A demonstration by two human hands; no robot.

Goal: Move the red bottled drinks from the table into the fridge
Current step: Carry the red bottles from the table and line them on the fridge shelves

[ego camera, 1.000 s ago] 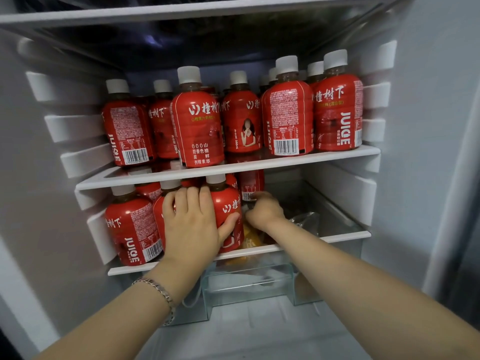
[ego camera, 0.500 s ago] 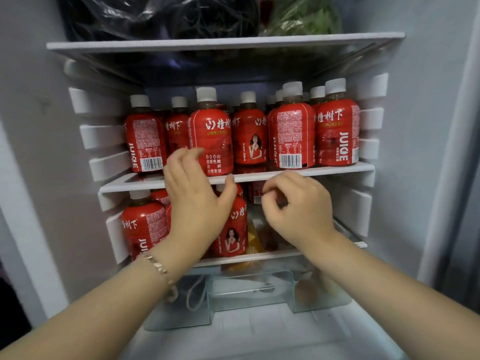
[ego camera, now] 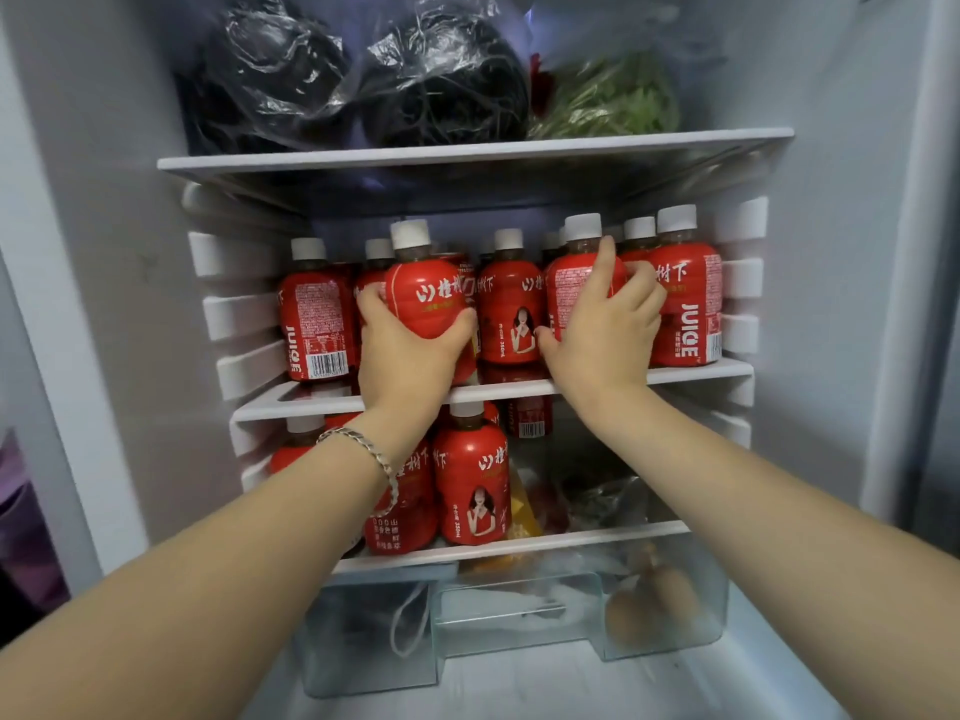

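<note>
The left hand (ego camera: 410, 350), arm stretched forward with a chain bracelet (ego camera: 363, 444) at the wrist, curls fingers and thumb round a red bottle (ego camera: 426, 298) with white Chinese lettering. The right hand (ego camera: 602, 335) clasps a second bottle (ego camera: 574, 283) turned to its small print, index finger raised along its shoulder. Both bottles are at the front of the fridge's middle shelf (ego camera: 701, 374). Between the grips stands a portrait bottle (ego camera: 511, 314) marked "350mL". Just right of the right grip, a neighbour bottle (ego camera: 691, 304) reads "JUICE".
</note>
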